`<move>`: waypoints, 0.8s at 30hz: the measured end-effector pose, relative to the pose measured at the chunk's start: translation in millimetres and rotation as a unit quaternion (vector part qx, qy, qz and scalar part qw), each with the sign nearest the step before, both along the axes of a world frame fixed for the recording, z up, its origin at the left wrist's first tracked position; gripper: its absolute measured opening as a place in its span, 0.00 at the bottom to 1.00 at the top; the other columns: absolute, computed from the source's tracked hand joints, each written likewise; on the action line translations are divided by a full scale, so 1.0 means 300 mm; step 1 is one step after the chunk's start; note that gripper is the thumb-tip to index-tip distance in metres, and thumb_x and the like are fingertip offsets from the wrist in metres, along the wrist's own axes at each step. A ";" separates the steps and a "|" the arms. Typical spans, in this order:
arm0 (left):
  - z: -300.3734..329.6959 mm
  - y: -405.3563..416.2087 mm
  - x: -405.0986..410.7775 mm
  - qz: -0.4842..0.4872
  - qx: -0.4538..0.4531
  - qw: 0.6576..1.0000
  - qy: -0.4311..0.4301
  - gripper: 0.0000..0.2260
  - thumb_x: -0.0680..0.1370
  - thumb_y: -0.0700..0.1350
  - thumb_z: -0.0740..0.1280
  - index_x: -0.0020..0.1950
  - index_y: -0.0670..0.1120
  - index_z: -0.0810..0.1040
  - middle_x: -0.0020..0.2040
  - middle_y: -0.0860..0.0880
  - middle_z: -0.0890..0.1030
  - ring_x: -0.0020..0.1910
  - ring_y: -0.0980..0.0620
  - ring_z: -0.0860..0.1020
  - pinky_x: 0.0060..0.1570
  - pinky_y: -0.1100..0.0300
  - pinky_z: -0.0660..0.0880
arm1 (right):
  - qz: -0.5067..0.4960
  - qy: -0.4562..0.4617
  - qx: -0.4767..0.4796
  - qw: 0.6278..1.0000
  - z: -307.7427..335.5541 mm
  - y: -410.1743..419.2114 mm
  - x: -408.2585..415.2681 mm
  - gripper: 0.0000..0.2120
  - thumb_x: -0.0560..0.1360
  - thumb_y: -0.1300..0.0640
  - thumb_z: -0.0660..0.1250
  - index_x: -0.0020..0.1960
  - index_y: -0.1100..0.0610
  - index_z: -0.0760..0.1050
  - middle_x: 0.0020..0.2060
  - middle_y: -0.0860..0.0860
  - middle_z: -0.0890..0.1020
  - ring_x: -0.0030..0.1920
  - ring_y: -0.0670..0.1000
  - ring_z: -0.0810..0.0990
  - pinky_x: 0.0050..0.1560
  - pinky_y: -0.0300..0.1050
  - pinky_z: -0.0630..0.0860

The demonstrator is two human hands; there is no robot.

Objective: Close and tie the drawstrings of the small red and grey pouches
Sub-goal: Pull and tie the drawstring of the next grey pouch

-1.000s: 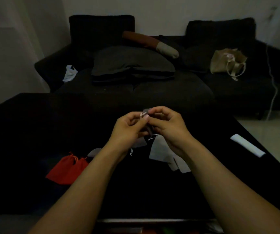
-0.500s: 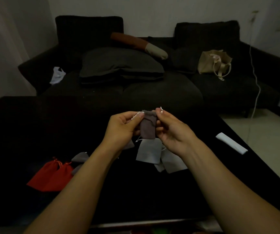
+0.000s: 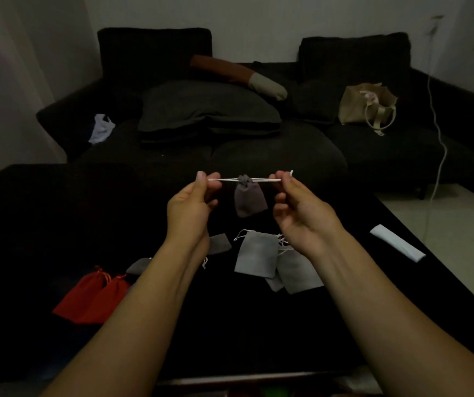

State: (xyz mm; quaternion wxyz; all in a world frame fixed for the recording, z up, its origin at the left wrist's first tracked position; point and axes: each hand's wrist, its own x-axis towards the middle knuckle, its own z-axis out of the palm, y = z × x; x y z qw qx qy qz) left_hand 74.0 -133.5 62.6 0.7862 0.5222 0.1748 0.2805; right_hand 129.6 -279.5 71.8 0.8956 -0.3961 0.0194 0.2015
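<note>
Low in the frame, on the dark table point(image 3: 58, 353): two red pouches point(image 3: 91, 299) at lower left, mouths gathered; whether tied, cannot tell. Near the centre, several pale grey pouches point(image 3: 257, 253) overlapping, cords loose, mouths flat and not yet drawn. A white flat object point(image 3: 396, 246) at the right edge.

Above these, in mid-frame, held up over the table: left hand point(image 3: 190, 210), thumb and forefinger pinching the left end of the white drawstring point(image 3: 224, 179); right hand point(image 3: 301, 213) pinching the right end in the same way, other fingers loosely curled. Between them hangs the dark grey pouch point(image 3: 248, 199), neck already cinched, cord stretched straight to both sides.

Probably the closing step finished, the knot not yet made. Risks from here: thin cord slipping from a fingertip when tension is released for tying, so the neck reopening; or too strong a pull breaking the cord.

Far behind, in the upper frame: black sofa point(image 3: 402, 156) with dark cushions point(image 3: 207, 110) and a beige bag point(image 3: 367, 106).
</note>
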 end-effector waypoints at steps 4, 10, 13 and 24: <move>0.020 0.011 -0.006 -0.116 -0.110 0.986 -0.040 0.18 0.83 0.50 0.58 0.37 0.47 0.79 0.53 0.49 0.86 0.52 0.54 0.78 0.55 0.58 0.73 | 0.029 -0.006 0.041 0.999 0.012 0.022 -0.024 0.06 0.80 0.57 0.64 0.47 0.57 0.77 0.42 0.52 0.86 0.29 0.41 0.78 0.25 0.30 0.66; 0.027 -0.011 -0.009 -0.103 -0.092 0.989 -0.043 0.16 0.84 0.48 0.58 0.37 0.47 0.71 0.28 0.52 0.75 0.26 0.58 0.66 0.25 0.67 0.64 | 0.057 -0.078 -0.043 0.994 0.010 0.032 -0.038 0.08 0.83 0.59 0.60 0.46 0.59 0.72 0.30 0.50 0.78 0.24 0.42 0.67 0.23 0.32 0.61; 0.019 -0.026 -0.010 -0.095 -0.036 0.994 -0.033 0.15 0.83 0.49 0.59 0.38 0.47 0.74 0.28 0.53 0.74 0.25 0.59 0.66 0.27 0.67 0.64 | 0.046 -0.115 -0.079 0.989 0.003 0.034 -0.045 0.07 0.82 0.59 0.62 0.47 0.60 0.74 0.31 0.50 0.77 0.26 0.43 0.68 0.25 0.33 0.63; 0.014 -0.022 -0.043 -0.138 0.142 0.980 -0.021 0.12 0.77 0.38 0.69 0.60 0.45 0.79 0.47 0.45 0.86 0.47 0.53 0.85 0.47 0.63 0.79 | 0.146 -0.111 -0.119 0.976 0.017 -0.019 -0.049 0.06 0.77 0.57 0.68 0.48 0.59 0.82 0.37 0.51 0.83 0.34 0.43 0.76 0.34 0.34 0.71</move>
